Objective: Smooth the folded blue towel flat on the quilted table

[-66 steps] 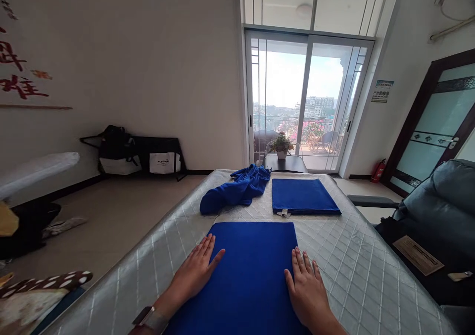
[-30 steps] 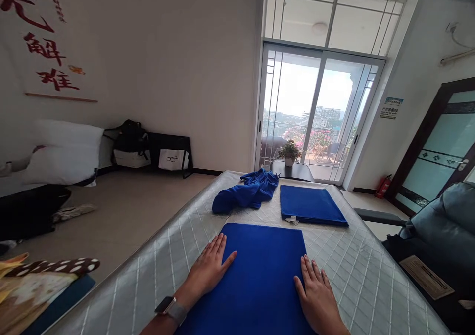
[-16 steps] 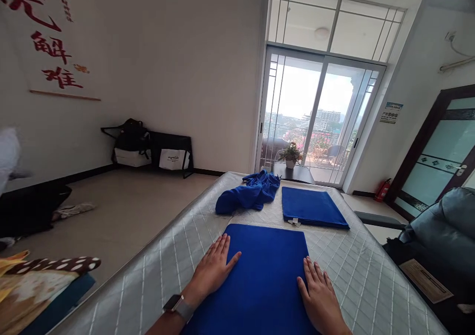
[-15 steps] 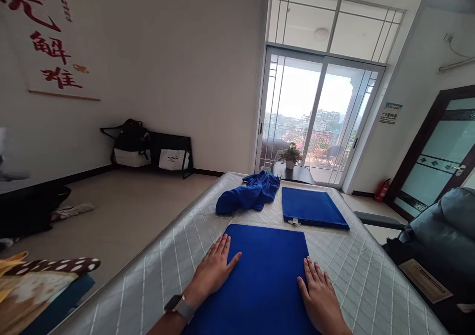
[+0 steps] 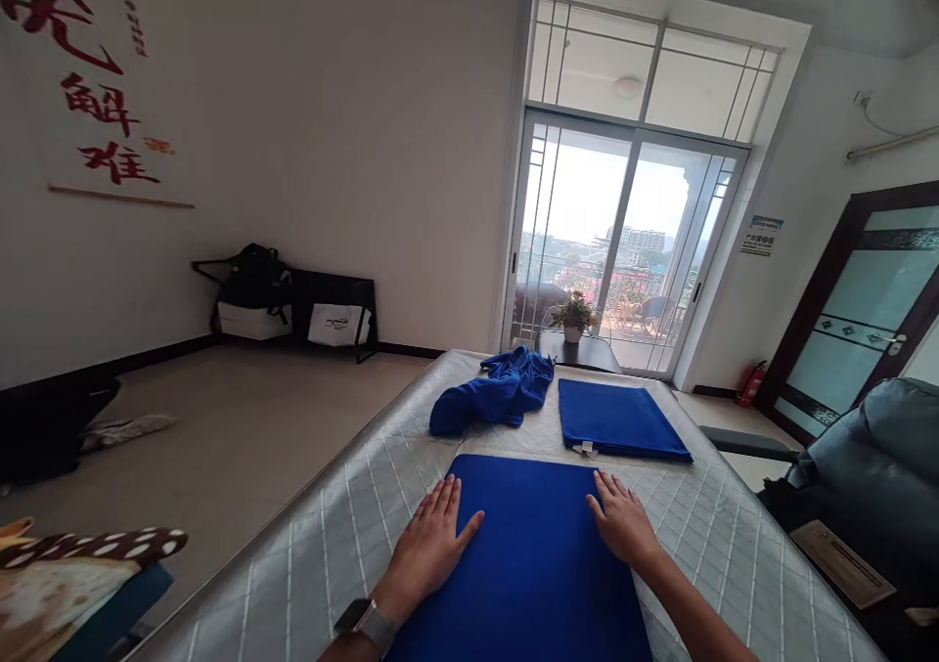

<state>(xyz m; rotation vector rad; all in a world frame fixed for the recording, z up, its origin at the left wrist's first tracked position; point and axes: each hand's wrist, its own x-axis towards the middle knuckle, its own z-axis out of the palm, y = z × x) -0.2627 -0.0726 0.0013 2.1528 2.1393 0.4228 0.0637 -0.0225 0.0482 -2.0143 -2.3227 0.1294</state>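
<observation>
A flat blue folded cloth (image 5: 532, 554) lies directly in front of me on the quilted silver mattress (image 5: 330, 535). Along its left edge rests my left hand (image 5: 432, 540), fingers stretched out and thumb on the fabric, a watch on the wrist. My right hand (image 5: 622, 517) lies flat at the cloth's far right corner, fingers extended. Neither hand grips anything. Beyond the cloth, a second folded blue cloth (image 5: 623, 418) with a white tag sits to the right. A crumpled blue cloth (image 5: 495, 393) lies to its left.
A potted plant (image 5: 574, 315) stands on a small dark table (image 5: 587, 352) past the mattress's far end. On the right is a dark leather chair (image 5: 891, 457). Patterned fabric (image 5: 73, 574) is at the lower left. A black rack (image 5: 334, 295) holds bags by the wall.
My right hand has slid forward along the cloth's right edge to its far corner. The left hand stays at the left edge. The view has tilted slightly upward.
</observation>
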